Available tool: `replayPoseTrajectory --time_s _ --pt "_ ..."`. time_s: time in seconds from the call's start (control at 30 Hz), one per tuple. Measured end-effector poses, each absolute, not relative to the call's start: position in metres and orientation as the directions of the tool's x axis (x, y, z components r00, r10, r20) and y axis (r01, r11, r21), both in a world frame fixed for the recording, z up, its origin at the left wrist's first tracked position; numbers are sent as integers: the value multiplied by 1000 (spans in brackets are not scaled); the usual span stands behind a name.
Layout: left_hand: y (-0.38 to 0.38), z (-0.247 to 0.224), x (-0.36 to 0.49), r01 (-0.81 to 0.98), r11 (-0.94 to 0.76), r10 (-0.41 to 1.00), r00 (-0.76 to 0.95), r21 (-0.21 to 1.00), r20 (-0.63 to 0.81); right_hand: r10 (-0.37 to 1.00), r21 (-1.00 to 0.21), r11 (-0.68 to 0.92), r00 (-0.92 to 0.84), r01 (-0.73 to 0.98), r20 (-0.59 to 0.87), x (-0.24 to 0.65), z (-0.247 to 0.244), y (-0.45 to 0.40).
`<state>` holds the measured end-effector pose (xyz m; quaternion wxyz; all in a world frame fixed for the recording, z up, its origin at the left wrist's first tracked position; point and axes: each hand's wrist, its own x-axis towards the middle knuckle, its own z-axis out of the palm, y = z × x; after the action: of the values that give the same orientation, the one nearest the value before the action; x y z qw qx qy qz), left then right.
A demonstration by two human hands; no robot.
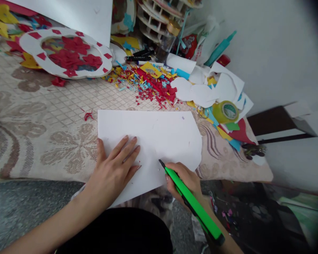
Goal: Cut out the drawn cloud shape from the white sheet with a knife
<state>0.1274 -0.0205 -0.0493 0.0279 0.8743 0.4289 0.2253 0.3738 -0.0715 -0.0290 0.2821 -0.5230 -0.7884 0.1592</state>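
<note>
A white sheet of paper [153,130] lies on the patterned tablecloth, its near part hanging past the table edge. My left hand [119,160] rests on the left half of the sheet, palm down with the fingers stretched out. In my right hand [184,180] is a green utility knife [193,203] with a dark tip, gripped near its front end. The tip points up and left, at or just above the paper; whether it touches I cannot tell. My right hand is over the sheet's lower right edge.
A white scalloped frame [95,72] with red paper flowers stands back left. Coloured paper scraps [153,84], white cut-outs [201,93], a roll of tape [226,111] and a gold-capped bottle [168,40] lie or stand behind the sheet. A wall [281,63] borders the right side.
</note>
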Motion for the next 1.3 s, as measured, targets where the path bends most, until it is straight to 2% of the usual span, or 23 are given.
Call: replayPoseTrajectory --time_s 0.2,0.33,0.47,0.67,0.97,1.13,1.3 --pt "-21 -48 126 727 -632 766 533 270 358 912 -577 411 -310 706 269 382 -25 -70" --pt "-21 -48 126 733 -619 779 527 280 340 886 -546 462 -391 699 250 389 -27 -75" --pt "-21 -49 126 732 -625 774 536 271 337 868 -589 476 -456 653 197 398 -25 -71" --pt "-21 -51 125 736 -626 772 539 257 337 894 -699 446 -312 559 321 404 -21 -63" --pt "-21 -48 125 733 -626 775 546 268 317 869 -694 475 -414 541 271 411 -27 -64" --pt "-20 -49 126 731 -625 776 542 274 323 880 -704 443 -420 555 222 413 -29 -63" --pt "-21 -47 125 731 -627 775 552 268 308 879 -732 444 -410 517 244 413 -30 -60"
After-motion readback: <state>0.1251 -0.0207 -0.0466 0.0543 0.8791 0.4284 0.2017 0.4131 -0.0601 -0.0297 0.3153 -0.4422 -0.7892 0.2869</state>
